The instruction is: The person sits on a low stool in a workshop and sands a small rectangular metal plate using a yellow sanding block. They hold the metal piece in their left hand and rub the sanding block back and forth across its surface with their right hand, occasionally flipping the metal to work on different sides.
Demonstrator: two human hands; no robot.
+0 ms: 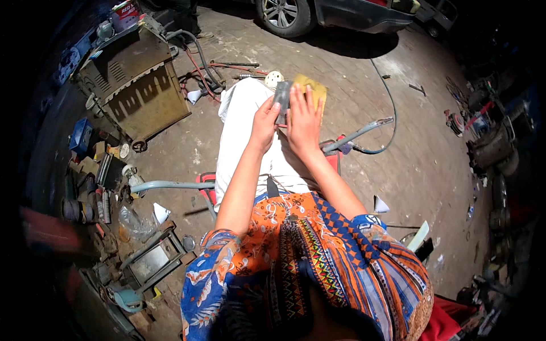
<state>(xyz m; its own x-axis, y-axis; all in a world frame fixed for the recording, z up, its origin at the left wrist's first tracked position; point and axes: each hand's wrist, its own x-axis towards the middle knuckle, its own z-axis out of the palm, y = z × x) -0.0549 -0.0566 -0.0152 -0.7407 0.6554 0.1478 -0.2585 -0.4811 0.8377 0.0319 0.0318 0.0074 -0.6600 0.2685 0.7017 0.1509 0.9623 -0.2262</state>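
Patterned shirt, orange and blue, nearest the camera. White trousers, legs extending forward. Left hand: grasping a dark grey flat piece by its near left side, thumb on top. Right hand: fingers extended across a yellow sheet; whether it grips the sheet cannot be told. Piece and sheet: side by side beyond the lap, grey at left, yellow at right; contact between them unclear. Metal cabinet, slotted, yellowish, on the floor at left; red-and-white tub on top. Car, dark, parked farthest; one wheel visible.
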